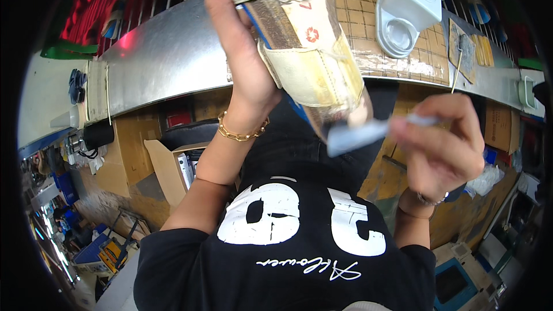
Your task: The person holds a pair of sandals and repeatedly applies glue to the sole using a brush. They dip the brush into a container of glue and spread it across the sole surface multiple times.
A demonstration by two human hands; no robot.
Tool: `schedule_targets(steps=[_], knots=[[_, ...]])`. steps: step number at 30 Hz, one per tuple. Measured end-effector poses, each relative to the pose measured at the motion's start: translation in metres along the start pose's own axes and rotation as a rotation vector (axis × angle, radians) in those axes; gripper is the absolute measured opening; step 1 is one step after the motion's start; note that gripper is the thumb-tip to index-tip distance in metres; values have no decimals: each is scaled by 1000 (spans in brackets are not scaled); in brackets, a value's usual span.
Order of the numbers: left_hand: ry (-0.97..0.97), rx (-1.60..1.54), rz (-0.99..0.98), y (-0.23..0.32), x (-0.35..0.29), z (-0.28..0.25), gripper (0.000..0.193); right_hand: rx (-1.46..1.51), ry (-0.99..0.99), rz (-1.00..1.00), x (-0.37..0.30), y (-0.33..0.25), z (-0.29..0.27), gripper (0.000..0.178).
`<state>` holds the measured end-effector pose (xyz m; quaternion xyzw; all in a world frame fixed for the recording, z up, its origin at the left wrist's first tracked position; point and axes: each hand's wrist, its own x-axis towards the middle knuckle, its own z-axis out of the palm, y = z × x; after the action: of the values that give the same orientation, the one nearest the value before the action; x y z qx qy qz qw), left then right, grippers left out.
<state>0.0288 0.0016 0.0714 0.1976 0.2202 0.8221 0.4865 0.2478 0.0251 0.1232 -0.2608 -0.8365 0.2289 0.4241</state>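
My left hand is closed round a shoe last with cream leather straps over it, held up tilted over the bench's near edge. Red marks show on its pale sole side, and the toe end points down to the right. My right hand pinches the handle of a pale blue, flat-ended brush, blurred by motion. The brush's wide end is at the last's lower tip; whether it touches I cannot tell. Beyond the last stands a white plastic bottle with a round cup at its front.
A metal bench runs across ahead, with a gridded brown board on it. At right lie a dark pad with a thin stick and several yellow strips. An open cardboard box stands below at left.
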Motion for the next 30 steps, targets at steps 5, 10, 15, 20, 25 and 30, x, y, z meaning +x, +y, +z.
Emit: schedule_targets(steps=[5,10,15,20,25,30], knots=[[-94,18,-291,-4,15,-6,85,-18,20,81,3,-3,1,35],[-106,70,-380,-16,12,-12,85,143,-39,-37,5,-2,2,28],[-114,93,-416,-18,11,-8,84,249,-88,-71,4,2,3,28],[-121,89,-452,-17,13,-7,85,230,-98,48,4,10,4,25],[-128,70,-487,-19,14,-5,85,291,-123,-61,7,19,3,26],[-141,52,-520,-20,15,-2,85,446,-210,-100,9,31,2,29]])
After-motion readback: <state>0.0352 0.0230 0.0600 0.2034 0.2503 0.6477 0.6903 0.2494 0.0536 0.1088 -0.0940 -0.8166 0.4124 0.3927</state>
